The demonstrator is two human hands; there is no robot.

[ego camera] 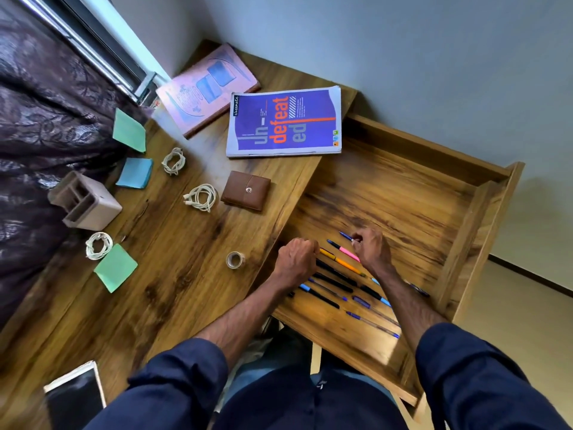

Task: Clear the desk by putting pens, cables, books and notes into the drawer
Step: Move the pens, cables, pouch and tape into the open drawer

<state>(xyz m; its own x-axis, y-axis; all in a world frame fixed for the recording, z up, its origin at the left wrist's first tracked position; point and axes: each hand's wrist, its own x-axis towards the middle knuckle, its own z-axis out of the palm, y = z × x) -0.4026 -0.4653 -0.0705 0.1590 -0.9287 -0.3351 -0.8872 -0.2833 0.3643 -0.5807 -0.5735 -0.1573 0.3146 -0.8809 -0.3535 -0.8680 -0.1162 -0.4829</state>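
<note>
The drawer (403, 193) stands pulled out from the right edge of the table (173, 299). A row of pens (333, 282) lies side by side on its floor, in the half nearest the person.

The right hand (372, 249) is over the far end of that row and pinches a blue pen (344, 235) between thumb and fingertips, low over the drawer floor. The left hand (297, 259) sits at the table's right edge with its fingers curled, its knuckles at the end of an orange pen (341, 262). I cannot tell whether it grips anything. The two hands are apart, with the pens between them.

At the table's far right corner lies a purple notebook (283, 122), one corner jutting over the drawer, and a pink book (207, 88) lies just beyond it at the far edge. Three coiled white cables (201, 197) are spread across the middle and left of the table. Green and blue sticky note pads (135, 172) lie along the left edge.

A brown wallet (246, 190) lies near the right edge, and a tape roll (235, 260) is just beside the left hand. A pen holder (83, 201) lies tipped on its side at the left edge. A dark-screened tablet (74, 395) lies at the near left corner.
</note>
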